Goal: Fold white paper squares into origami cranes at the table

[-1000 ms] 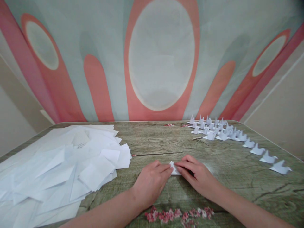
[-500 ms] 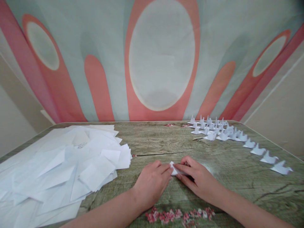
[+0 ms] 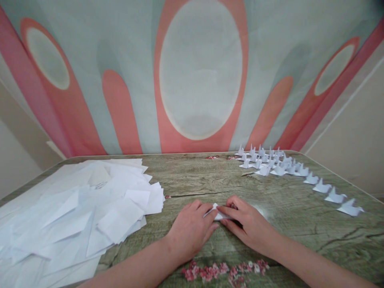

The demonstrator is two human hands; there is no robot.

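A small piece of folded white paper (image 3: 220, 216) lies at the middle of the table, between my two hands. My left hand (image 3: 193, 226) is closed on its left side, fingers pressing it down. On its right side my right hand (image 3: 247, 220) pinches the paper between thumb and fingers. Much of the paper is hidden under the fingers, so its exact folded shape cannot be made out.
A wide, loose heap of white paper sheets (image 3: 120, 218) covers the table's left side. Several folded paper birds (image 3: 279, 170) stand in rows at the back right, trailing down the right side. The wood-grain table (image 3: 186, 176) meets a patterned backdrop (image 3: 201, 72).
My left fingers have shifted slightly on the folded paper, and a bit more of its left edge shows. My right hand keeps its pinch. The view has turned slightly right.
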